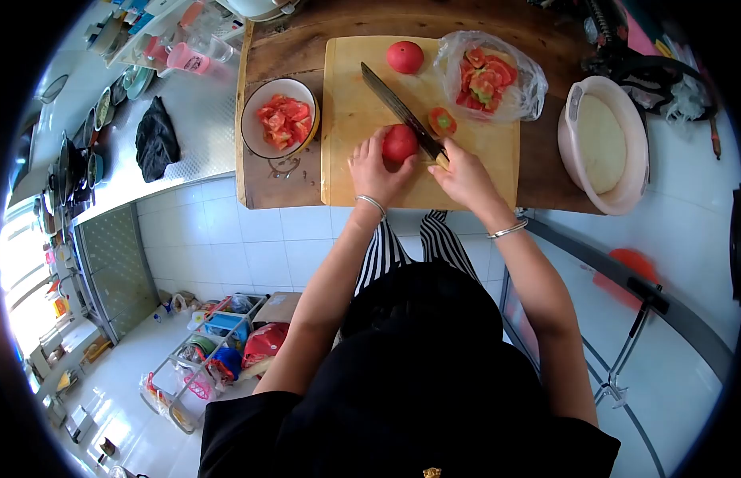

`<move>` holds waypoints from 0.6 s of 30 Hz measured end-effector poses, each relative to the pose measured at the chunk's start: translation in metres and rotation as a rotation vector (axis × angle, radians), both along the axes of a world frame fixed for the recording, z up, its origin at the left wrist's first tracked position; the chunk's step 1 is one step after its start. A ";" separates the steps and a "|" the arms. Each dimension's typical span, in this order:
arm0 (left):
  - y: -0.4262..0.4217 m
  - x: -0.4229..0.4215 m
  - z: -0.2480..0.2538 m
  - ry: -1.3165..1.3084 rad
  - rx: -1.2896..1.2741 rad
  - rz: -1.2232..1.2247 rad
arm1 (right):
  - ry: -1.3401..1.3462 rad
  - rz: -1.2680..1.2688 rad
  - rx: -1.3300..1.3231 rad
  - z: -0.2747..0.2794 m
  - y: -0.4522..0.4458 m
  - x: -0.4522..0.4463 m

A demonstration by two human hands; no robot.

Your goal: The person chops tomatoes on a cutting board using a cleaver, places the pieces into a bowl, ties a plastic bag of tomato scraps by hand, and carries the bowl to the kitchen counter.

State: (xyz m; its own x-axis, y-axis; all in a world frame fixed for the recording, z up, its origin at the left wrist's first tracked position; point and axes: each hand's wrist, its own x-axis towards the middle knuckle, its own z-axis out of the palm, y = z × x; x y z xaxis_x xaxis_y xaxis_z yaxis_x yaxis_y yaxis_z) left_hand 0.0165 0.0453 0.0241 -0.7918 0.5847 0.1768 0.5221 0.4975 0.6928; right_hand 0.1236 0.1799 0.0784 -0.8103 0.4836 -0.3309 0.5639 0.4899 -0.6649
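Observation:
My left hand [376, 170] is closed around the left side of a tomato [400, 143] on the wooden cutting board [346, 171]. In my right hand [468, 177] is the handle of a kitchen knife [396, 104]; its long dark blade slants up and left, beside the held tomato. Just right of the blade lies a small tomato end piece [443, 122] with a green centre. A whole tomato [404, 57] rests near the board's far edge. Left of the board, a bowl [252, 140] holds chopped tomato chunks [283, 121].
A clear plastic bag [529, 94] with tomato scraps sits at the board's far right corner. Beyond it stands a pale pink basin [572, 151] at the table's right end. A metal counter [203, 119] with a black cloth [156, 140] is to the left.

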 end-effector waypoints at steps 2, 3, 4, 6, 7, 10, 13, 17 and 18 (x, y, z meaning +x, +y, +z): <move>-0.001 0.000 0.000 0.001 0.032 -0.027 | 0.046 -0.022 -0.018 -0.012 0.004 -0.001; -0.002 0.001 -0.001 0.001 0.060 -0.058 | 0.042 -0.042 -0.068 -0.011 0.007 -0.002; -0.004 0.001 0.000 0.004 0.066 -0.063 | 0.041 -0.065 -0.115 -0.009 0.009 -0.001; -0.011 -0.002 0.004 -0.158 0.232 -0.098 | 0.096 -0.131 -0.203 -0.011 0.013 0.004; -0.013 -0.005 0.006 -0.155 0.231 -0.098 | 0.146 -0.186 -0.302 -0.013 0.014 0.006; -0.022 -0.017 0.011 -0.210 0.152 -0.034 | 0.236 -0.201 -0.202 -0.017 -0.001 0.016; -0.022 -0.024 0.016 -0.503 0.150 0.027 | 0.355 -0.055 0.165 -0.006 -0.010 0.035; -0.027 -0.039 -0.018 -0.516 0.013 -0.057 | 0.435 0.111 0.398 0.012 -0.018 0.047; -0.027 -0.039 -0.018 -0.492 0.062 -0.110 | 0.401 0.164 0.473 0.015 -0.023 0.047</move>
